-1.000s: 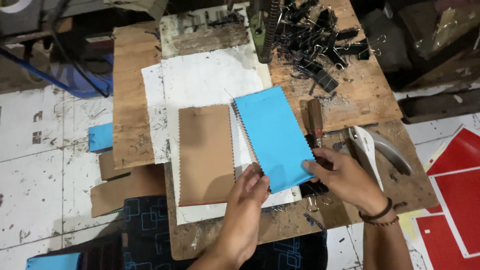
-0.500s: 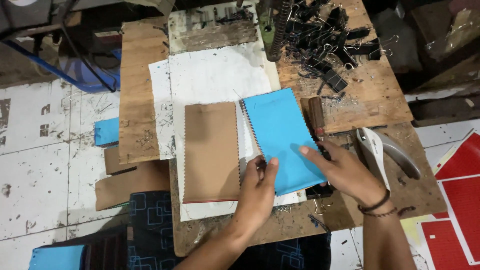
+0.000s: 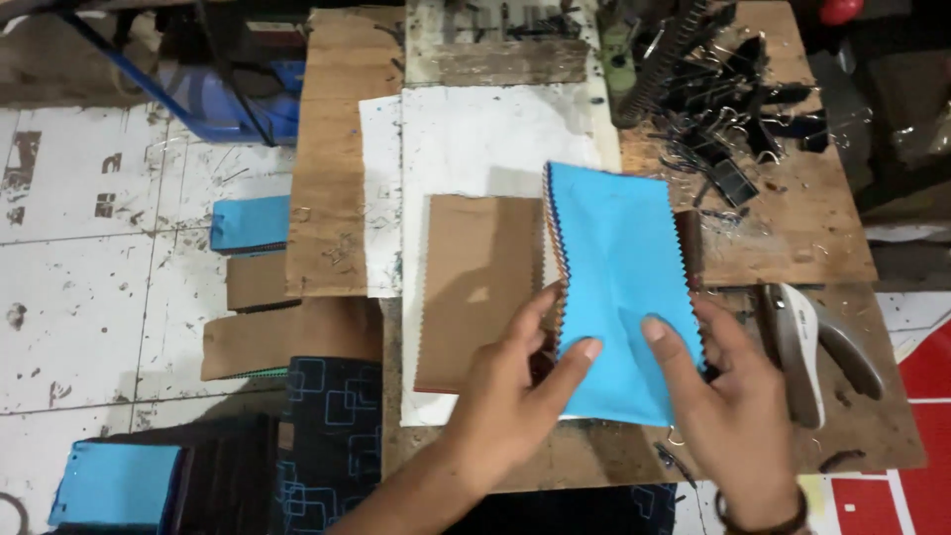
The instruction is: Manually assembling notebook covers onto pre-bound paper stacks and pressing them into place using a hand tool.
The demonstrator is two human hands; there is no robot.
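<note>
**Blue cover lifted at the spiral edge**

Worn wooden board [image 3: 792, 238] on a stained tiled floor serves as bench. Against half a second ago, the blue notebook cover [image 3: 619, 287] stands higher and wider across the brown cardboard sheet [image 3: 475, 287], so it looks mid-turn. Left hand [image 3: 515, 396] pinches its lower toothed edge; right hand [image 3: 723, 406] presses fingers flat on its lower corner. Black binder clips [image 3: 738, 109] lie beyond the cover; grey hole punch [image 3: 812, 342] right of it; red panels [image 3: 916, 436] at the board's right.
</note>
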